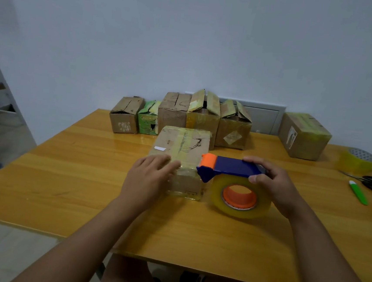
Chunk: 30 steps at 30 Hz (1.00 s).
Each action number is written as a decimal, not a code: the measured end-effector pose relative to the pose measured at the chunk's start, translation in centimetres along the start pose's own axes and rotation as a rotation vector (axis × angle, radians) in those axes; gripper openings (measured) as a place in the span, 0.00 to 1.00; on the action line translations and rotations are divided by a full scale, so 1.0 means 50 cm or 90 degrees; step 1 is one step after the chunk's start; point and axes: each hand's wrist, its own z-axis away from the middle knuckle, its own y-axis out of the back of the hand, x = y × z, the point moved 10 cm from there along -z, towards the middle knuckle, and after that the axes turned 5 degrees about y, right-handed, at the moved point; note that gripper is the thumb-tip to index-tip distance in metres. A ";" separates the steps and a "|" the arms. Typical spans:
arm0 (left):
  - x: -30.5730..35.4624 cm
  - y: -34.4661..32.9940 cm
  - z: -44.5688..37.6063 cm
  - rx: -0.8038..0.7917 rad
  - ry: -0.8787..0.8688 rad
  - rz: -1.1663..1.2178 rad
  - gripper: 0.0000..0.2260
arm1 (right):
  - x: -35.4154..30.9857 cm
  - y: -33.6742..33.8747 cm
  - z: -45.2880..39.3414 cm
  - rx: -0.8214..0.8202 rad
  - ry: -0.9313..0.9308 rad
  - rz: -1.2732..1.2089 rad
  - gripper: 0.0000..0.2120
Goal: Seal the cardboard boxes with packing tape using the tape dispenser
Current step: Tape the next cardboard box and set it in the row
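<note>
A cardboard box (185, 145) lies in the middle of the wooden table (68, 175), with a strip of yellowish tape along its top and down its near face. My left hand (148, 178) rests flat on the box's near left corner, fingers straight. My right hand (274, 183) grips the blue handle of the tape dispenser (230, 168), which has an orange roller and a clear tape roll (241, 196) on an orange hub. The dispenser's front end sits at the box's near right edge.
A row of several boxes stands at the back: a brown one (125, 115), a green one (148, 120), and three more (203, 117) with raised flaps. A taped box (303, 136) sits far right. A spare tape roll (357, 160), scissors (369, 182) and a green cutter (358, 192) lie at right.
</note>
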 end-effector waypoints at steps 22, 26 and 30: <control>0.020 -0.020 -0.032 0.018 -0.003 0.035 0.22 | 0.007 -0.070 0.006 -0.032 -0.004 -0.001 0.29; 0.011 -0.032 -0.034 -0.018 0.022 0.034 0.25 | 0.000 -0.027 0.018 -0.031 0.003 0.026 0.28; 0.020 -0.029 -0.034 -0.037 0.023 0.024 0.24 | 0.000 -0.016 0.026 -0.054 0.013 0.066 0.26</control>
